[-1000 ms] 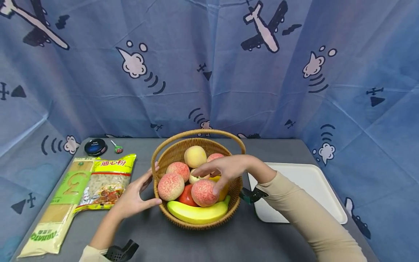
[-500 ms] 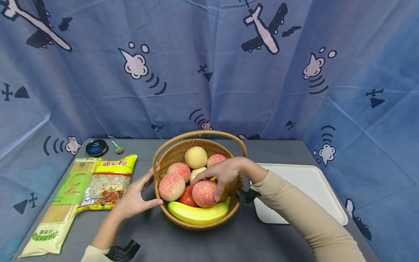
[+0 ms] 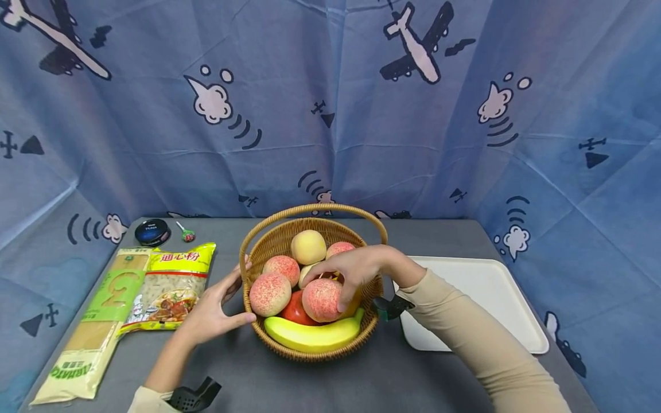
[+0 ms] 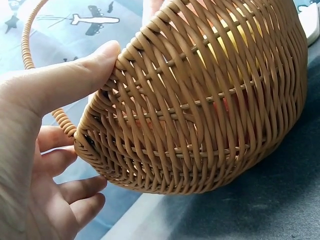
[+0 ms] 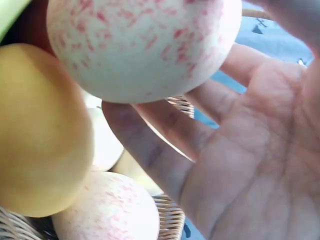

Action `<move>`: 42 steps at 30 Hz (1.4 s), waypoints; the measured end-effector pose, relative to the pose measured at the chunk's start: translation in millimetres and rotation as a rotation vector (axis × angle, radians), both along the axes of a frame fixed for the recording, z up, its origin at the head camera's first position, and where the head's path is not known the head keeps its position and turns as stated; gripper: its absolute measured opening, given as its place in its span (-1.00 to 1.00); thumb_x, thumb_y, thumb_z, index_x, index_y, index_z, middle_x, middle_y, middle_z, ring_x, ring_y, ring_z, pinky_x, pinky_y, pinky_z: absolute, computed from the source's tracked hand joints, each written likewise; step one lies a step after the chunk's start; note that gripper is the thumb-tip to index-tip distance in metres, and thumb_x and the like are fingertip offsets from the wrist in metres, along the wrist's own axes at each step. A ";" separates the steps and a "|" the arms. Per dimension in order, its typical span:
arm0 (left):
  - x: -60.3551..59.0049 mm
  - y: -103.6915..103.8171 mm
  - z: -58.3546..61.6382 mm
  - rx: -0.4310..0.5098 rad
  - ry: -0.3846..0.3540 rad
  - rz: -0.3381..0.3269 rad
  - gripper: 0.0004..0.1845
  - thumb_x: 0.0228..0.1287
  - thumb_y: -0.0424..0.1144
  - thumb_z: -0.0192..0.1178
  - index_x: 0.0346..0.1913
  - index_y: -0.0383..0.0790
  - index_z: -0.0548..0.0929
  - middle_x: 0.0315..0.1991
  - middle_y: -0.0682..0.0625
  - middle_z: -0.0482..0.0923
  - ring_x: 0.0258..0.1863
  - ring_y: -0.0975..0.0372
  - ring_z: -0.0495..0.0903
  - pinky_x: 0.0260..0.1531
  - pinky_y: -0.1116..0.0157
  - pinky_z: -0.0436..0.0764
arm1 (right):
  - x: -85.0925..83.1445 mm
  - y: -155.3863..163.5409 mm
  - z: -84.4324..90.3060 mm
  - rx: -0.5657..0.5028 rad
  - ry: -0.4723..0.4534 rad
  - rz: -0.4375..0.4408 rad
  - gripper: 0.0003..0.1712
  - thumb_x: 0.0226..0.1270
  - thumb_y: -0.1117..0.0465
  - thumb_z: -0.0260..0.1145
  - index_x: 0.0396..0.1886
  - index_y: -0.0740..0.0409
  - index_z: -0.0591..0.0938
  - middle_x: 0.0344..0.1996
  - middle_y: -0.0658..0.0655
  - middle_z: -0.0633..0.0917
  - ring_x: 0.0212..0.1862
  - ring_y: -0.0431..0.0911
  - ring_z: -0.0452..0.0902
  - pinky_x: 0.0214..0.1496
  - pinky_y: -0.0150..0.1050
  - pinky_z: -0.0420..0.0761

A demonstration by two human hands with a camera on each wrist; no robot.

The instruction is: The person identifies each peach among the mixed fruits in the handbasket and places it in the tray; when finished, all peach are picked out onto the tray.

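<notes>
A wicker basket (image 3: 304, 357) with an arched handle (image 3: 312, 207) stands on the grey table, full of fruit. My right hand (image 3: 358, 267) reaches into it and grips a red-speckled peach (image 3: 319, 301), thumb on the near right side, fingers on the far side. The right wrist view shows that peach (image 5: 145, 45) against the fingers, above other fruit. My left hand (image 3: 212, 315) rests against the basket's left side, thumb and fingers spread apart. Seen from the left wrist, its thumb tip touches the woven rim (image 4: 132, 50) and the fingertips meet the outer wall near the handle's base.
Around the held peach lie a banana (image 3: 310, 335), a red fruit (image 3: 295, 310), a yellow peach (image 3: 308, 246) and several other peaches. A white tray (image 3: 470, 275) lies right. Left are a pasta bag (image 3: 170, 292), a noodle pack (image 3: 98, 321), a tin (image 3: 152, 232) and a lollipop (image 3: 187, 234).
My right fingers have closed round the speckled peach, which has risen slightly and shows more of the fruit below. My left hand has stayed at the basket's side.
</notes>
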State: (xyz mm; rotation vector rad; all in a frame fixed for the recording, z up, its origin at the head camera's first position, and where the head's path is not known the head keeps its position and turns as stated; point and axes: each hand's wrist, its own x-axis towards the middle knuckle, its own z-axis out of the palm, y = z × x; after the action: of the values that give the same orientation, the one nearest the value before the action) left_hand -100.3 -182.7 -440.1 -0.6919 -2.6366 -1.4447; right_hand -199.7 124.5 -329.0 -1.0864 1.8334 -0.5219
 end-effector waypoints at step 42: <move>-1.5 -2.1 -1.4 -0.010 -0.030 0.005 0.00 -0.02 -0.21 0.45 0.47 -0.16 0.12 0.46 -0.20 0.10 0.35 -0.08 0.26 0.23 0.38 0.37 | 57.7 194.0 -43.3 -0.673 0.269 -0.858 -0.17 0.08 0.59 0.27 0.39 0.29 0.23 0.19 -0.06 0.46 0.08 -0.26 0.49 -0.02 -0.43 0.58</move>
State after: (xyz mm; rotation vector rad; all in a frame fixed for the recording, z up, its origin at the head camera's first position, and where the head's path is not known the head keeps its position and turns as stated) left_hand -101.8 -184.8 -441.4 -0.6689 -2.6678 -1.4534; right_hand -142.0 318.5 -372.3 -0.7338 2.4131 -1.6477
